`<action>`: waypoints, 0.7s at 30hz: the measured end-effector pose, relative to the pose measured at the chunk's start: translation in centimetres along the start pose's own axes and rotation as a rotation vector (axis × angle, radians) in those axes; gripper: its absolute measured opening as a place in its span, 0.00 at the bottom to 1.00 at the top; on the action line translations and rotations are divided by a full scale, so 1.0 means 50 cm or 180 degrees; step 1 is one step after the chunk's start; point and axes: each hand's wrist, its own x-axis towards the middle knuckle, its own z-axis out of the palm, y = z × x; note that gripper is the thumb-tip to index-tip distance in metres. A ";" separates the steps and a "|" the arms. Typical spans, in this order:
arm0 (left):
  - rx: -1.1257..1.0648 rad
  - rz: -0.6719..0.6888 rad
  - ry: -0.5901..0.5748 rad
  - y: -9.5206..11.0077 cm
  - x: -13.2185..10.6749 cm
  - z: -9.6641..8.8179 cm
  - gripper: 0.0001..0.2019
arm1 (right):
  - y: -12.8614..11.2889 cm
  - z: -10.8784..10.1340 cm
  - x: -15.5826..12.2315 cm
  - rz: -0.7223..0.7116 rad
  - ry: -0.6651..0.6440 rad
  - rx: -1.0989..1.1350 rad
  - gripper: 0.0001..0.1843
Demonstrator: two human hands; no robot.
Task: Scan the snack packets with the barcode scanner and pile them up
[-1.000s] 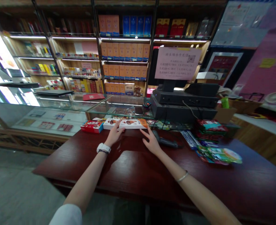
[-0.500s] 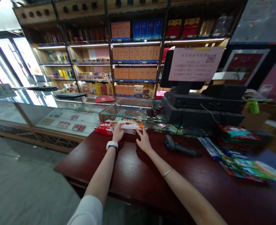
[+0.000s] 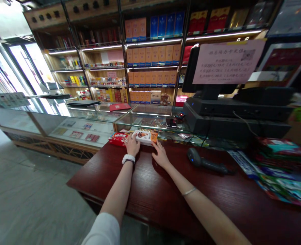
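A white box with an orange end and a picture of food lies at the far edge of the dark red wooden counter. My left hand rests on its left end, fingers spread over the top, and partly hides it. My right hand is on the counter, its fingertips at the box's near right corner. A red packet sits just left of my left hand. Between hands and box, I cannot tell whether either hand grips it.
A black barcode scanner lies right of my right hand. Colourful stacked packets fill the counter's right end. A black till with a monitor stands behind. A glass display case runs along the far side, with boxed goods on shelves beyond.
The whole view has swung, so the counter items sit further right in the picture. My hands stay at the white box, and the left hand now covers its left end.
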 end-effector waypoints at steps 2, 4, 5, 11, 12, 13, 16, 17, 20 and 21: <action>0.0203 0.0001 0.0097 0.010 -0.013 -0.001 0.28 | -0.009 0.002 0.003 0.0065 -0.0052 -0.0157 0.40; 0.0404 -0.0076 0.0148 0.020 -0.031 -0.002 0.30 | -0.018 0.002 0.003 0.0132 -0.0089 -0.0317 0.41; 0.0492 -0.0171 0.0161 0.026 -0.040 -0.001 0.31 | -0.022 0.001 0.001 0.0140 -0.0092 -0.0394 0.40; 0.0729 -0.0341 -0.0036 0.055 -0.077 0.013 0.41 | -0.039 -0.010 -0.021 -0.0097 0.0082 -0.0780 0.39; 0.0732 -0.0318 -0.0031 0.058 -0.079 0.015 0.41 | -0.041 -0.010 -0.023 -0.0119 0.0087 -0.0816 0.39; 0.0738 -0.0296 -0.0012 0.061 -0.081 0.016 0.41 | -0.041 -0.010 -0.024 -0.0125 0.0077 -0.0841 0.39; 0.0772 -0.0241 -0.0018 0.066 -0.082 0.019 0.38 | -0.038 -0.006 -0.022 -0.0050 0.0003 -0.0877 0.40; 0.0775 -0.0210 -0.0071 0.067 -0.083 0.019 0.37 | -0.036 -0.004 -0.020 -0.0020 -0.0026 -0.0877 0.40; 0.0747 -0.0081 -0.0372 0.069 -0.084 0.021 0.38 | -0.030 0.000 -0.014 -0.0001 -0.0138 -0.0835 0.40; 0.0738 -0.0038 -0.0489 0.070 -0.084 0.022 0.39 | -0.028 0.000 -0.012 -0.0012 -0.0190 -0.0817 0.40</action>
